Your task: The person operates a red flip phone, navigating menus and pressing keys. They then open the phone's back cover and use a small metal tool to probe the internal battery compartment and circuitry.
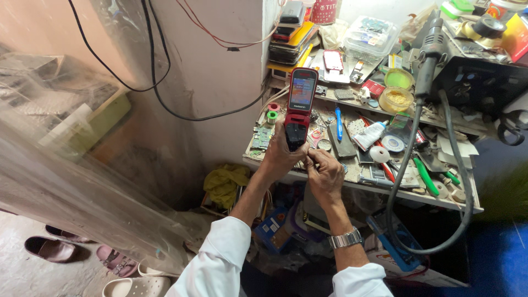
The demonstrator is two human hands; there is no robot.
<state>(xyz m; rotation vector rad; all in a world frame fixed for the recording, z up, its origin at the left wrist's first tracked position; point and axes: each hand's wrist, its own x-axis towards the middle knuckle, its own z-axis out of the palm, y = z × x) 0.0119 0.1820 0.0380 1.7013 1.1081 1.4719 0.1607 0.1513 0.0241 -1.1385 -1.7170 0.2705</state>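
Beyond the cluttered wooden workbench (pixel 360 190) edge, clear plastic box (pixel 369 34) at rear; nearer, open red flip phone (pixel 298 107), screen lit, gripped by left hand (pixel 279 157), right hand (pixel 324 173) seemingly pinching beside it.

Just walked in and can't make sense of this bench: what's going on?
A person holds an open red flip phone upright in the left hand, its screen lit. The right hand pinches at the phone's lower edge with its fingers. Below lies a cluttered bench of tools and parts.
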